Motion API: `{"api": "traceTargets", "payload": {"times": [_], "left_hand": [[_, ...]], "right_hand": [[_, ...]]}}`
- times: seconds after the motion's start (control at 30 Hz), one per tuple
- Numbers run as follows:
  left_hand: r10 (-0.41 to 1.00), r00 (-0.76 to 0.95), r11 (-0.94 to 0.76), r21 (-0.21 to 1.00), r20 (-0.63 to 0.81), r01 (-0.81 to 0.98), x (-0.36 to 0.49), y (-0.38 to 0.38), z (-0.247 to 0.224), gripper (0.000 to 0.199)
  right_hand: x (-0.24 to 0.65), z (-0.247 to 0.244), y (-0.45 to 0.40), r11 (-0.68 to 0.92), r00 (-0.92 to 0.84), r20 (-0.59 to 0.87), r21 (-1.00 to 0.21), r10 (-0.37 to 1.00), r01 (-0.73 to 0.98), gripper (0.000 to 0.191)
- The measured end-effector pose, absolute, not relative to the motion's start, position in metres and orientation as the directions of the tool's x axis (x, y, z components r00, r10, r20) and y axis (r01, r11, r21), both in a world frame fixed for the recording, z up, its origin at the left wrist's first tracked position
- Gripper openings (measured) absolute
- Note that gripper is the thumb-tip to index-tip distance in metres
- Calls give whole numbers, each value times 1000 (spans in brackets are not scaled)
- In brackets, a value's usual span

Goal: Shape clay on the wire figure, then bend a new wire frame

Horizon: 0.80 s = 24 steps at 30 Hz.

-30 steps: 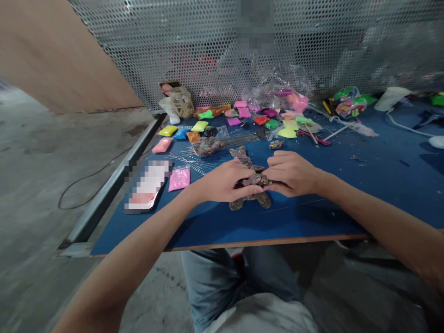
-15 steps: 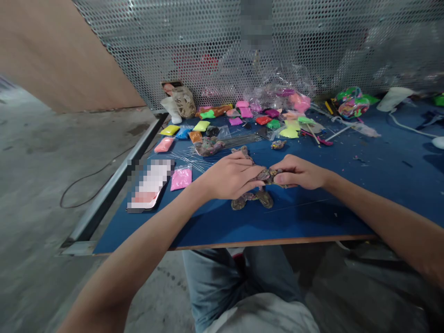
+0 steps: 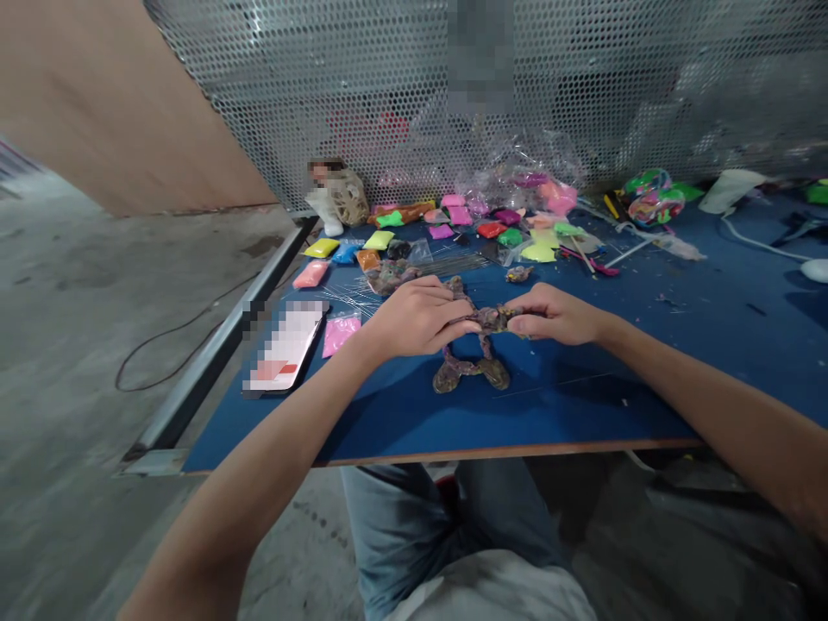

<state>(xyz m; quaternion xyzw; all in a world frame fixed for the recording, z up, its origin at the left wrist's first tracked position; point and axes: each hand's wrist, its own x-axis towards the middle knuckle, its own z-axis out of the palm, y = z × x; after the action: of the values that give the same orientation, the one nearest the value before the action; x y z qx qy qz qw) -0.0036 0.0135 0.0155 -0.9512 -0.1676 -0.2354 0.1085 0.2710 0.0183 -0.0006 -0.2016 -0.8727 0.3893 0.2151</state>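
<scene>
A mottled grey-brown clay figure (image 3: 492,320) lies on the blue table, its two rounded feet towards the front edge. My left hand (image 3: 423,319) is closed over the figure's left side, fingers pointing right. On the other side, my right hand (image 3: 562,315) pinches a clay part that sticks out to the right, thumb at the front. Behind my left hand lies a lump of the same clay (image 3: 392,276), and a smaller lump (image 3: 518,274) sits behind the figure.
Phone (image 3: 288,347) and pink clay packet (image 3: 341,334) at left. Thin wires (image 3: 353,297), coloured packets and a clear bag (image 3: 517,168) stand behind. A white cup (image 3: 732,190) with a cord is at back right. A perforated metal panel (image 3: 388,78) rises behind the table.
My left hand has shifted slightly up and left, showing more of the figure's middle and legs. My right hand keeps its pinch almost in place. The view has shifted a little.
</scene>
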Motion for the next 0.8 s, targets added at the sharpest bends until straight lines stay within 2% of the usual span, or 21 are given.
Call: {"api": "traceTargets", "payload": {"times": [0.23, 0.4, 0.53, 0.67, 0.8], "left_hand": [[328, 821, -910, -78, 468, 408, -8, 18, 16, 34], [361, 794, -895, -56, 488, 442, -12, 22, 9, 30], [429, 763, -883, 48, 483, 466, -21, 30, 6, 28], [528, 638, -805, 93, 560, 585, -32, 41, 7, 29], [680, 426, -635, 188, 596, 749, -39, 51, 4, 30]], "right_hand": [[278, -4, 26, 705, -805, 240, -650, 543, 283, 38], [287, -10, 34, 773, -751, 295, -474, 590, 421, 33], [300, -14, 44, 798, -712, 363, -325, 601, 507, 32], [314, -17, 57, 724, -593, 430, -271, 680, 634, 23], [316, -20, 60, 645, -465, 489, -307, 738, 700, 32]]}}
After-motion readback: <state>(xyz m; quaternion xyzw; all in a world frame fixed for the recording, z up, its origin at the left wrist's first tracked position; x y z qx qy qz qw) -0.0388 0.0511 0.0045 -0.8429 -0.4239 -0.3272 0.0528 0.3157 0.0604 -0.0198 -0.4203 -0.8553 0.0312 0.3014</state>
